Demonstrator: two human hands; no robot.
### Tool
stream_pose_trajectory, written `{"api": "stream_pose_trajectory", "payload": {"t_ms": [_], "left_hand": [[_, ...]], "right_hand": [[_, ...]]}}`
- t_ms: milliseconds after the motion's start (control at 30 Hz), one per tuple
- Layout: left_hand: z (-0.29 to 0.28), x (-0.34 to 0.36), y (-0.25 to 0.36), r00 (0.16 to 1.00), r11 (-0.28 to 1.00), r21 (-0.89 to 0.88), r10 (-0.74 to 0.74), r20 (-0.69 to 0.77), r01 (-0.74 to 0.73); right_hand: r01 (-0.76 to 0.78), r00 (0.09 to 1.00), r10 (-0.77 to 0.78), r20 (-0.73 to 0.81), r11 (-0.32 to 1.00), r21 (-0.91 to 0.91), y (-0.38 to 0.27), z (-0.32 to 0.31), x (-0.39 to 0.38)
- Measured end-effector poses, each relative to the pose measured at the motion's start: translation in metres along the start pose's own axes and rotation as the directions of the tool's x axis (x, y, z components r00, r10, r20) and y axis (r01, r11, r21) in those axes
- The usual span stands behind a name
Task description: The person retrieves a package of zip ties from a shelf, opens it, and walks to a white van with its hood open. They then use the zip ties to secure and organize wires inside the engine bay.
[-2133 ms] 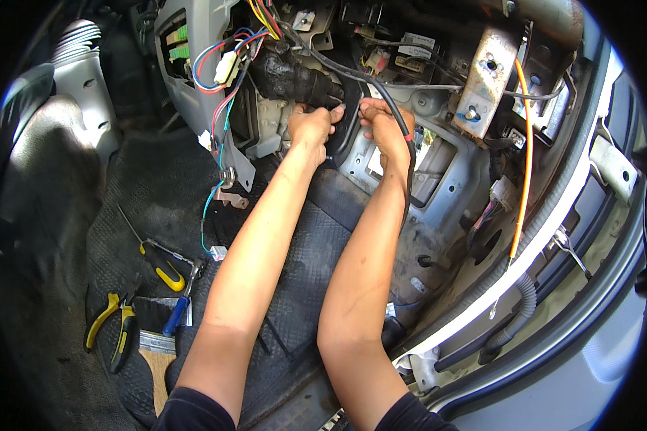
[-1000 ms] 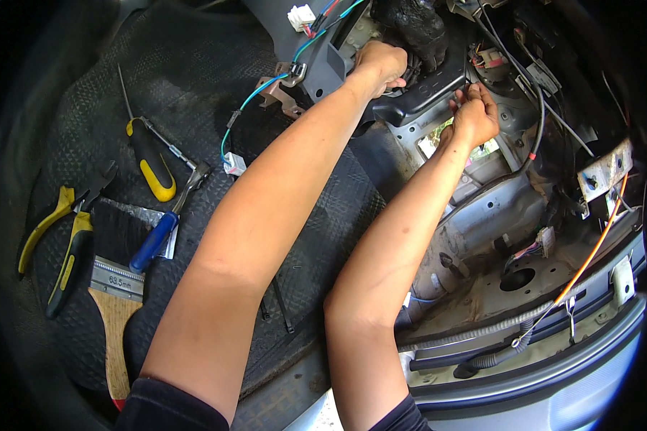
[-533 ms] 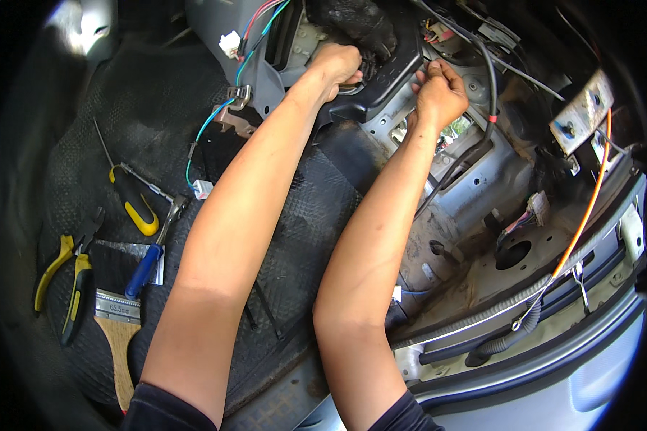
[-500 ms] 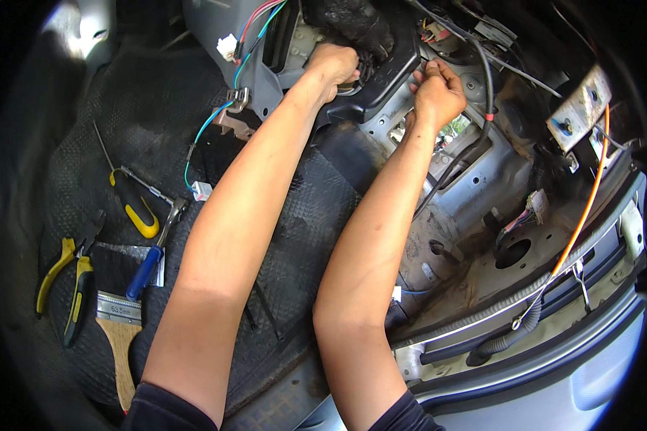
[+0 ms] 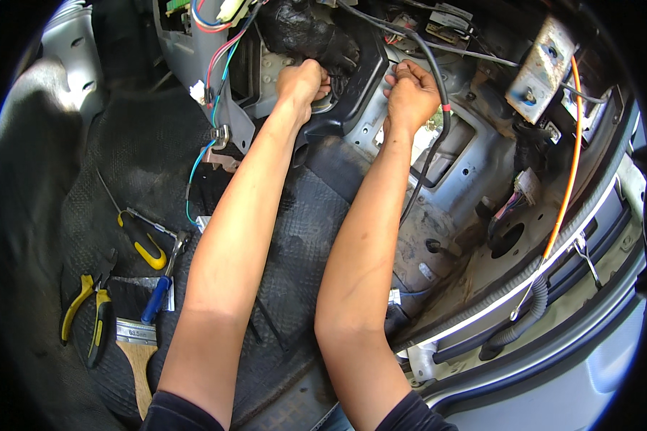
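Note:
My left hand [image 5: 302, 86] is closed at the lower end of a black wrapped bundle [image 5: 302, 32], beside a black plastic housing [image 5: 356, 93]; what its curled fingers hold is hidden. My right hand [image 5: 413, 97] pinches at something small near that housing's right edge, above a rectangular opening [image 5: 449, 147] in the grey metal panel [image 5: 467, 187]; I cannot make out what it holds. A thick black cable [image 5: 443, 86] with a red band runs beside my right hand. Coloured wires with connectors [image 5: 219, 72] hang left of my left hand.
Pliers [image 5: 99, 323], a yellow-handled screwdriver [image 5: 147, 251], a blue-handled ratchet [image 5: 156, 298] and a paintbrush [image 5: 136, 348] lie on the black floor mat [image 5: 129, 129]. A rusty bracket [image 5: 539, 68], an orange cable [image 5: 572, 179] and the door sill [image 5: 525, 302] are at the right.
The view has swung and shifted over the last two seconds. Both hands stay by the black housing, with my right hand slightly higher along its edge than at first.

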State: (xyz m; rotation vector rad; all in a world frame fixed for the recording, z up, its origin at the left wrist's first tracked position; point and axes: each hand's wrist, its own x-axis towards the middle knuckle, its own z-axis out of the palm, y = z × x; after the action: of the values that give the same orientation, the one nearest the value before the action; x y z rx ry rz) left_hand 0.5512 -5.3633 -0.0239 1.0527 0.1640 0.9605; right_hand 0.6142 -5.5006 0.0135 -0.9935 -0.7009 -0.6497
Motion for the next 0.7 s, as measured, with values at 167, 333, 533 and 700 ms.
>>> {"api": "stream_pose_trajectory", "payload": {"t_ms": [167,333,533,700], "left_hand": [[0.006,-0.005,0.003,0.996,0.993,0.099,0.071,-0.054,-0.065],[0.011,-0.014,0.009,0.995,0.999,0.05,0.003,-0.099,0.002],[0.014,-0.017,0.013,0.988,0.959,-0.237,-0.148,0.055,0.156],[0.024,-0.018,0.006,0.98,0.941,-0.275,-0.183,0.082,0.198]], "right_hand": [[0.024,0.999,-0.024,-0.024,1.0,-0.006,0.002,0.001,0.004],[-0.015,0.996,0.012,0.089,0.999,0.036,-0.01,-0.003,0.003],[-0.091,0.973,0.1,0.21,0.995,-0.05,-0.028,-0.008,0.001],[-0.117,0.948,0.147,0.281,0.986,-0.121,-0.028,-0.008,0.001]]}}
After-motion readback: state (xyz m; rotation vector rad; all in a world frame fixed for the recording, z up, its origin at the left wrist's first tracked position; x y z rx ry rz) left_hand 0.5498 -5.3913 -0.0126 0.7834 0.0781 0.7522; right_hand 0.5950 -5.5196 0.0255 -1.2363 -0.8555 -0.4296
